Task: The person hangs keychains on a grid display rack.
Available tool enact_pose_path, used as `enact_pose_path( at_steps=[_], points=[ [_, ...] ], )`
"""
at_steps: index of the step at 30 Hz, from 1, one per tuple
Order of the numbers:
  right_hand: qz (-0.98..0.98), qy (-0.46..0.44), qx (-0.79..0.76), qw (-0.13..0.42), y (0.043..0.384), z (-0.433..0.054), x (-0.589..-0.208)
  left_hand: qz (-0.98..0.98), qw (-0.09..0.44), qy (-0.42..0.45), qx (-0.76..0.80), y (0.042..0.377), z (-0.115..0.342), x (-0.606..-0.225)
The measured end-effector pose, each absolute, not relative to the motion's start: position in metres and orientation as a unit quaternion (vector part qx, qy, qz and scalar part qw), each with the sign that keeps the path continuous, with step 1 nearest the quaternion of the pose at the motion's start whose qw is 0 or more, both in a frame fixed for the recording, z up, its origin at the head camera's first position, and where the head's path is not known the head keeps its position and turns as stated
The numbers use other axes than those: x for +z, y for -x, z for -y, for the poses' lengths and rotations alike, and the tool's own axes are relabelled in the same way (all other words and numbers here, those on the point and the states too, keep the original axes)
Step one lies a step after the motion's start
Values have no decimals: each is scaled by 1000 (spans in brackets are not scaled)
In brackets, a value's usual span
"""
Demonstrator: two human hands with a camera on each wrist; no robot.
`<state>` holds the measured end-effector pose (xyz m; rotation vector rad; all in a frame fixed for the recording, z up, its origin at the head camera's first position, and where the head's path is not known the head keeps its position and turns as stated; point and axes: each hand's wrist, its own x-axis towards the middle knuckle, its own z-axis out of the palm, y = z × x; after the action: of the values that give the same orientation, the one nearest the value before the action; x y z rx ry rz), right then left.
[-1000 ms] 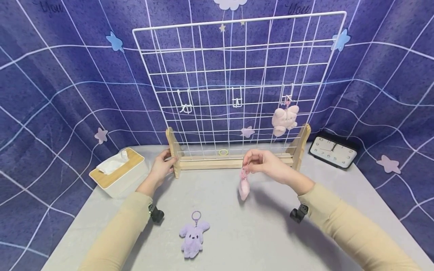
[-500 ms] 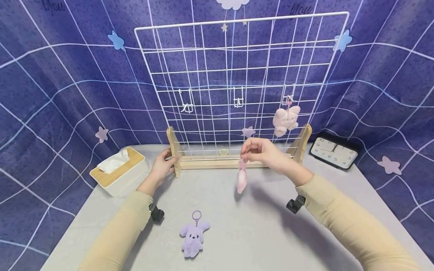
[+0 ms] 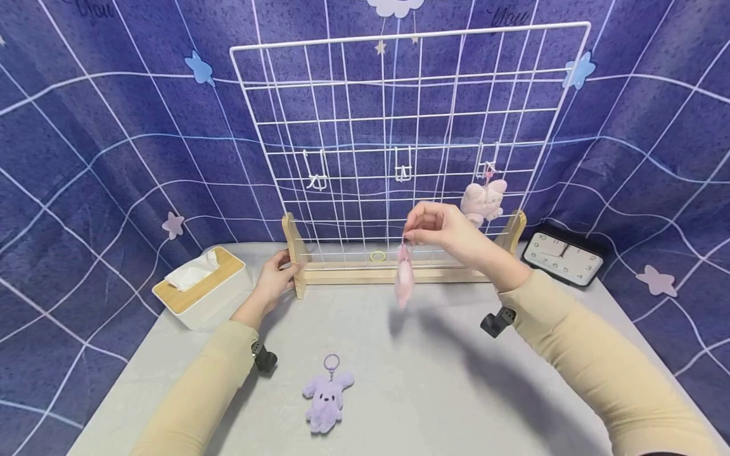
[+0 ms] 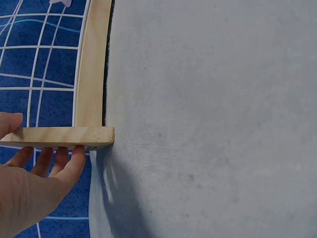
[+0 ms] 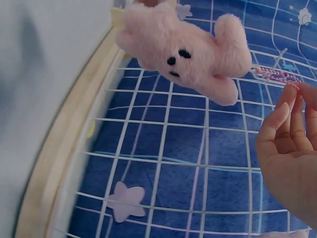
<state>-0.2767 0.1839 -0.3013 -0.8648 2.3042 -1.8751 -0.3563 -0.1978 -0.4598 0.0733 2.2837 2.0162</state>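
My right hand (image 3: pixel 447 231) pinches the pink beaded strap (image 5: pixel 275 74) of a plush keychain (image 5: pixel 198 57), holding it up in front of the white wire grid (image 3: pixel 419 117). The toy is a fluffy pink animal with a small black-eyed face, dangling above the table. My left hand (image 3: pixel 274 278) grips the left wooden foot (image 4: pixel 59 135) of the grid's stand, thumb on one side and fingers on the other. On the grid are three white hooks; the left hook (image 3: pixel 317 181) and middle hook (image 3: pixel 403 172) carry nothing. A pale pink plush (image 3: pixel 480 201) hangs from the right one, partly behind my right hand.
A purple plush keychain (image 3: pixel 326 402) lies face up on the grey table (image 3: pixel 433 392). At the left stands a tissue box (image 3: pixel 199 291) with a wooden lid, and at the right a clock (image 3: pixel 563 254). A blue patterned curtain (image 3: pixel 131 190) hangs behind the grid.
My right hand has risen toward the grid, lifting the pink plush keychain higher off the table. My left hand stays on the wooden foot.
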Motion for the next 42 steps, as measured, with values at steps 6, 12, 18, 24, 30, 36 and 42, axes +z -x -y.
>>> enact_pose_path(
  at_steps=[6, 12, 18, 24, 30, 36, 42],
  points=[
    [-743, 281, -607, 11, 278, -181, -288, -747, 45, -29, 663, 356, 199, -461],
    [-736, 279, -617, -8, 279, -181, -277, -741, 54, -29, 668, 354, 198, -457],
    [-725, 277, -629, -40, 284, -180, -266, -738, 67, -25, 671, 340, 194, -435],
    [-715, 279, -638, -66, 289, -181, -254, -739, 66, -24, 671, 341, 194, -438],
    [-708, 272, -646, -81, 294, -182, -242, -742, 56, -29, 668, 353, 198, -455],
    [-718, 264, -636, -99, 299, -183, -236, -748, 49, -32, 661, 356, 199, -460],
    [-713, 253, -646, -102, 307, -181, -235, -747, 49, -35, 662, 357, 199, -462]
  ],
)
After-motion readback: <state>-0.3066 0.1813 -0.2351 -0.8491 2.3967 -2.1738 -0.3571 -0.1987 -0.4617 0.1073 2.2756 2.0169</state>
